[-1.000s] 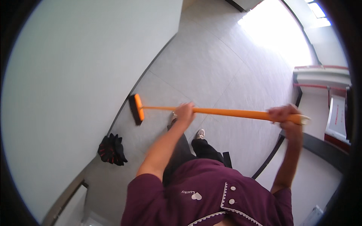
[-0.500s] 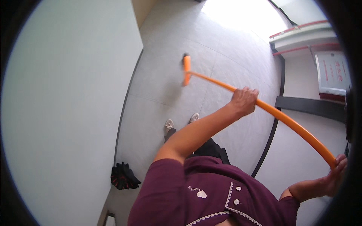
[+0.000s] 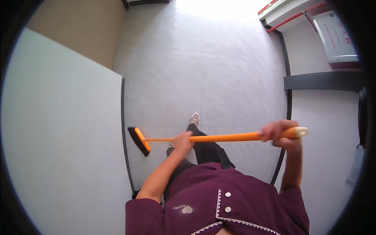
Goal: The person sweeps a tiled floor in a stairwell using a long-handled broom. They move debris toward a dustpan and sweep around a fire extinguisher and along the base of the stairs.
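An orange broom [image 3: 229, 137] lies nearly level across my front. My left hand [image 3: 183, 142] is wrapped round its handle, on the part nearer the head. My right hand [image 3: 280, 134] grips the thick upper end, just short of the pale cap [image 3: 301, 132]. The broom head [image 3: 140, 141], orange with dark bristles, is at the left, close to the foot of the pale wall. Whether the bristles touch the floor I cannot tell.
Grey tiled floor [image 3: 164, 86] stretches ahead toward bright light. A pale wall [image 3: 66, 137] with dark skirting stands at my left. On the right are a dark ledge [image 3: 321, 81], red pipes [image 3: 295, 17] and a white wall cabinet [image 3: 335, 37]. My shoe [image 3: 194, 118] shows below the handle.
The broom head has swung from ahead of me back and left to the wall. Both hands have shifted left, still holding the handle. My view has turned and moved along the floor.
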